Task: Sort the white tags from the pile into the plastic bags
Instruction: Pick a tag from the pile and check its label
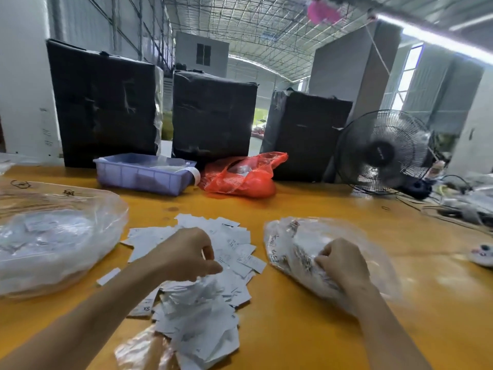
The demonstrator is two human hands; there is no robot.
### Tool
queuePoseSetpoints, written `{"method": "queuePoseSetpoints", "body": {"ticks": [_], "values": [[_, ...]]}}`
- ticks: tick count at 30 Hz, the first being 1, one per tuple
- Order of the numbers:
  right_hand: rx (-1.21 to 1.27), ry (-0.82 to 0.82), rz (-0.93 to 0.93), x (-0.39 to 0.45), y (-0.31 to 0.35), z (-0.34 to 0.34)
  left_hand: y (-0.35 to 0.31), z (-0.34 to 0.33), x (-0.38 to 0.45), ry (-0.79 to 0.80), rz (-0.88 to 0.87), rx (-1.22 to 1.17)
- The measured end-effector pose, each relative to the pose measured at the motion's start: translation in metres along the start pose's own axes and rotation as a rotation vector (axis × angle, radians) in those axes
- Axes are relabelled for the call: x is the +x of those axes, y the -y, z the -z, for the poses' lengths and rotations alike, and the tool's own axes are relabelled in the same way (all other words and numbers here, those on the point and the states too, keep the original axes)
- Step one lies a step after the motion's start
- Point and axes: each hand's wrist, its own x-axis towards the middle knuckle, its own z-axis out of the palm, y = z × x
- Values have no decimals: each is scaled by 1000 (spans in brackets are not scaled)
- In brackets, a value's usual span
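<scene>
A loose pile of white tags (234, 244) lies in the middle of the orange table (306, 329). My left hand (186, 253) hovers over the pile with fingers curled toward the thumb; whether it pinches a tag is unclear. My right hand (342, 263) is inside the mouth of a clear plastic bag (290, 241) of tags on the right, its fingers closed on a bunch of tags or the bag film. A larger clear bag (53, 236) of tags rests at the left. Another clear bag (141, 348) lies under the pile's near end.
A purple plastic bin (141, 174) and a red plastic bag (240, 177) sit beyond the pile. Three black-wrapped boxes (213, 113) stand along the back. A black desk fan (384, 153) and tangled cables (458, 206) occupy the right. One stray tag (108, 276) lies left of the pile.
</scene>
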Motion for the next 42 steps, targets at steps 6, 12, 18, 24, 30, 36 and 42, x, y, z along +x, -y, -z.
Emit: {"method": "queuePoseSetpoints", "body": {"ticks": [6, 12, 18, 24, 30, 36, 42], "values": [[69, -67, -2, 6, -6, -6, 15, -3, 7, -72, 25, -49], [-77, 17, -32, 0, -2, -8, 19, -3, 9, -65, 34, -75], [659, -392, 727, -54, 77, 35, 25, 16, 5, -159, 41, -100], [352, 663, 1330, -131, 139, -6, 30, 26, 3, -213, 61, -134], [300, 555, 1397, -133, 139, -20, 24, 27, 1, -220, 49, -161], [599, 597, 1083, -142, 141, -19, 22, 23, 0, -204, 36, -175], [1323, 725, 221, -89, 117, 6, 13, 30, -1, 167, 182, -802]]}}
